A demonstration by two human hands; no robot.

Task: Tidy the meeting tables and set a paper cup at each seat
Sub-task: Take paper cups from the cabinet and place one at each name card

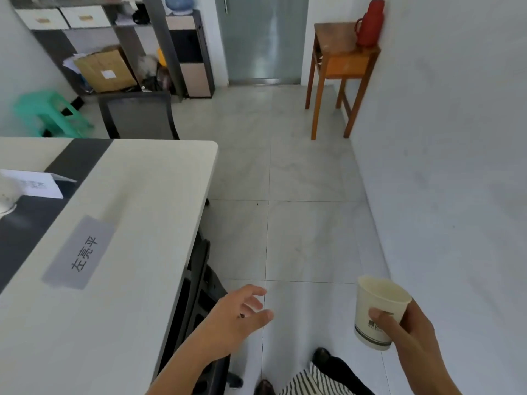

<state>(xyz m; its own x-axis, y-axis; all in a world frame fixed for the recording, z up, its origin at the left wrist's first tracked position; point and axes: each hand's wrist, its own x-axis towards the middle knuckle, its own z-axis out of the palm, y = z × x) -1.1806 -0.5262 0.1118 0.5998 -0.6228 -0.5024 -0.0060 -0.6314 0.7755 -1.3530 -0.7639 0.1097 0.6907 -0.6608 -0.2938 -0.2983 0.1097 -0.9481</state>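
One white, dark-banded paper cup (376, 305) pinched in right hand (412, 336) grip; left hand (235, 319) spread, empty.

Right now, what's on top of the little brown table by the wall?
A red thermos stands on the wooden table, at its back right corner by the wall. What lies behind the thermos is hidden, and so is the inside of the orange drawer below.

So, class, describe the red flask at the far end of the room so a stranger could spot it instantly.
Follow the right-hand wall to the far end, beside the frosted glass door. A tall wooden side table stands there, and the flask sits on its top against the wall. It is the only bright red thing in view, with a side handle.
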